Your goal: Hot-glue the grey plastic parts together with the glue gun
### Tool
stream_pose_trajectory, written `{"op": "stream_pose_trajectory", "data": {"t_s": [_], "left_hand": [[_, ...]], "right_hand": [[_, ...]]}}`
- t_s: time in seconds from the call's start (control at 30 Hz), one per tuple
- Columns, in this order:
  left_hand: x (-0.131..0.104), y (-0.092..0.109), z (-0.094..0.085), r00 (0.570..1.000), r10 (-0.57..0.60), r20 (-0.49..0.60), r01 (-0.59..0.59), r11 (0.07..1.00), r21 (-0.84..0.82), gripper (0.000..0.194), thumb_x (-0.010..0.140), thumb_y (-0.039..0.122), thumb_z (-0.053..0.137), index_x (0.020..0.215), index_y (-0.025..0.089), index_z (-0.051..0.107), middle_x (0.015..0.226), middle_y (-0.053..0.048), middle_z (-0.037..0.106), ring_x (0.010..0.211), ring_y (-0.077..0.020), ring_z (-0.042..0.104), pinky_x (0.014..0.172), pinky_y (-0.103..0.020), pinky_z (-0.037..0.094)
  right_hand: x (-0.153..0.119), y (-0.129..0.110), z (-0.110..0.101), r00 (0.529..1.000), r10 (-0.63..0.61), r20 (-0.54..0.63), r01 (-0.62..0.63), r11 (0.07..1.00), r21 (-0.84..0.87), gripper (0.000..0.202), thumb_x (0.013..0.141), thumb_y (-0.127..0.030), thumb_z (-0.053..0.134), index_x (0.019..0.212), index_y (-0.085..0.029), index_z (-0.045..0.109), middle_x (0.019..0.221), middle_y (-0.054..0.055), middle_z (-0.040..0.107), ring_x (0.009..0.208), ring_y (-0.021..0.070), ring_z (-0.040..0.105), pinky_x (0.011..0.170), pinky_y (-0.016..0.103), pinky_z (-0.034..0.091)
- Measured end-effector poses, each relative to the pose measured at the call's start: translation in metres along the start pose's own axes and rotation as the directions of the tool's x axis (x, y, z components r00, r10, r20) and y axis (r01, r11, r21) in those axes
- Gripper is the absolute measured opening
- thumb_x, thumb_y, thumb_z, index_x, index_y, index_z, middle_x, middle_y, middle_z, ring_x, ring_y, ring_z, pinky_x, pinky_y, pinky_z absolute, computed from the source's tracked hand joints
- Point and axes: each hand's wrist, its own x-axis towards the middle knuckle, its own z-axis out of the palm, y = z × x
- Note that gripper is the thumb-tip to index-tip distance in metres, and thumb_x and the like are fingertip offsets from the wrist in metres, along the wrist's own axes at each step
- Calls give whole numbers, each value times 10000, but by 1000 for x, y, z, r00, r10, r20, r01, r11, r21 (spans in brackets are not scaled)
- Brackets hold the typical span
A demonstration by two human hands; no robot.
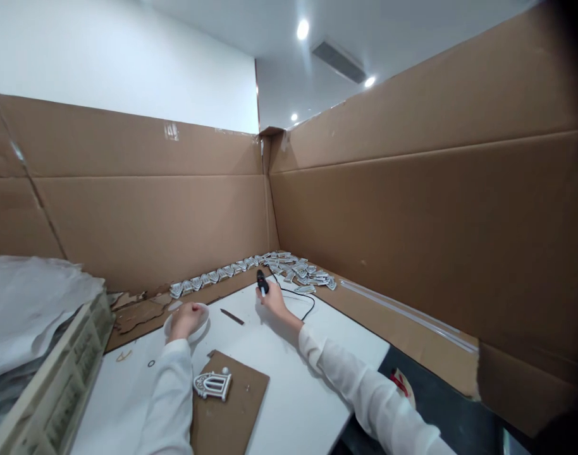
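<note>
The right hand is closing its fingers around a black tool, which is standing up out of the grip above the table; the left hand is curling its fingers at the bowl, and whether it is pinching anything there I cannot tell; cardboard walls are rising on two sides and meeting in a far corner; the white table is lying below, with a crate standing along its left edge and bearing white sheets; a brown board is resting on the near part of the table, by the left sleeve; small pieces are lying beyond the table, some lining up in a row along the left wall, others heaping near the corner; the bowl is sitting under the left hand; a white arch is lying on the board; a cable is looping beside the right forearm; a thin dark stick is lying between the hands; a small ring is lying left of the left sleeve.
</note>
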Motion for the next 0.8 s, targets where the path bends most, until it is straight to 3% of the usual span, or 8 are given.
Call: {"op": "stream_pose_trajectory", "data": {"t_s": [0.17,0.3,0.43,0.47,0.53,0.6,0.73,0.8], "left_hand": [[-24,14,-12,995,-15,-97,21,998,64,272,832,271,437,821,152,682,957,-167,678,975,-335,597,796,-370,404],[-39,26,-42,987,64,-149,-58,997,41,301,888,226,384,931,146,670,1063,-127,666,1054,-257,565,892,-314,369],[-54,38,-59,968,57,-246,-68,997,-35,368,932,176,262,1076,127,598,1084,-99,654,984,-166,580,845,-241,389],[-61,38,-59,954,79,-289,-100,993,-58,362,936,177,259,1057,137,598,1061,-88,657,975,-163,572,853,-242,384],[-83,34,-53,885,158,-439,-212,974,-77,314,933,194,308,946,151,618,999,-83,659,960,-194,540,882,-285,362],[-107,22,-44,832,203,-516,-259,965,-39,268,922,199,355,880,160,617,962,-84,650,953,-221,503,898,-326,338],[-133,0,-31,849,207,-487,-295,949,-110,195,874,163,424,838,184,614,938,-76,626,980,-243,461,940,-375,302],[-122,2,-31,865,40,-501,-261,888,-380,159,836,153,477,769,192,616,916,-67,612,1013,-241,448,980,-374,277]], "right_hand": [[-23,-23,12,978,-137,157,158,979,-128,224,883,-332,557,988,-137,593,975,51,603,876,152,587,786,332,490],[-70,-20,6,940,-253,228,279,956,-87,77,801,-207,583,855,-152,590,842,63,630,820,191,576,735,285,410],[-98,-30,10,865,-413,286,417,908,48,78,781,-256,554,801,-181,561,837,50,638,785,178,547,707,239,365],[-99,-36,15,850,-445,281,442,893,78,101,785,-278,548,811,-180,551,843,48,634,774,172,538,704,235,360],[-97,-44,26,831,-493,258,477,870,125,127,792,-297,531,822,-174,533,832,50,621,736,162,520,687,234,353],[-96,-49,35,821,-518,239,493,855,160,125,789,-288,519,787,-163,516,779,50,601,683,153,499,656,238,346],[-106,-53,37,794,-560,238,507,825,250,183,783,-323,538,715,-161,487,670,25,544,599,133,452,604,243,346],[-118,-63,32,766,-593,249,513,797,319,228,796,-380,549,764,-160,499,688,19,544,603,129,459,599,243,372]]}}
